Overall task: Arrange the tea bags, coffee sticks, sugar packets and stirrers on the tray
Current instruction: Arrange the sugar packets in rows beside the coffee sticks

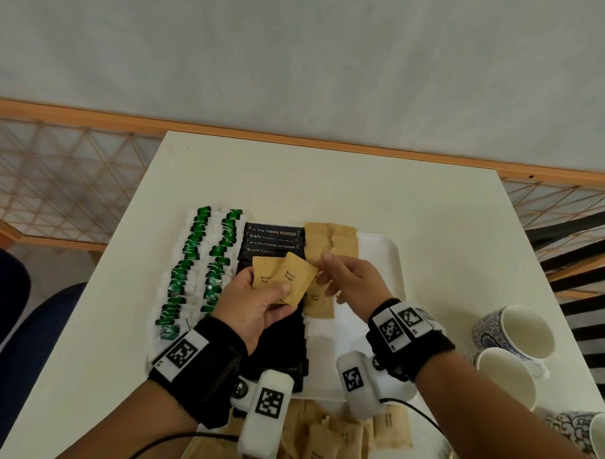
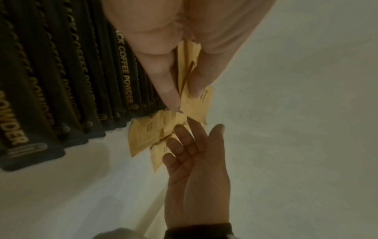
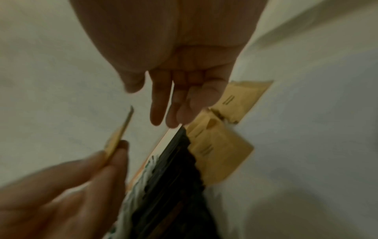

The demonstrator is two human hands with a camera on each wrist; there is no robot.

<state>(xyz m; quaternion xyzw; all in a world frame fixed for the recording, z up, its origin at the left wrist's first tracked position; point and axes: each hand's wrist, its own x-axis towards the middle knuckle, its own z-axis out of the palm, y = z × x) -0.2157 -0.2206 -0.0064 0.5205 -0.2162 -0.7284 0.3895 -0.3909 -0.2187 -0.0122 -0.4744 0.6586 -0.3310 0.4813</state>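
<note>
My left hand [image 1: 259, 296] pinches two brown sugar packets [image 1: 289, 278] between thumb and fingers above the white tray [image 1: 381, 257]. My right hand [image 1: 347, 276] hovers just right of them with fingers loosely extended and nothing in it. On the tray lie two columns of green tea bags [image 1: 199, 264], a row of black coffee sticks [image 1: 274, 235] and a column of brown sugar packets [image 1: 329, 242]. In the left wrist view the held packets [image 2: 190, 77] sit between my fingertips, with the right hand [image 2: 194, 145] reaching toward them. The right wrist view shows laid packets [image 3: 216, 150] beside the coffee sticks [image 3: 175, 177].
A loose pile of brown sugar packets [image 1: 336, 441] lies on the white table [image 1: 327, 180] near its front edge. Three patterned cups [image 1: 517, 331] stand at the right. A wooden railing [image 1: 84, 120] runs behind the table.
</note>
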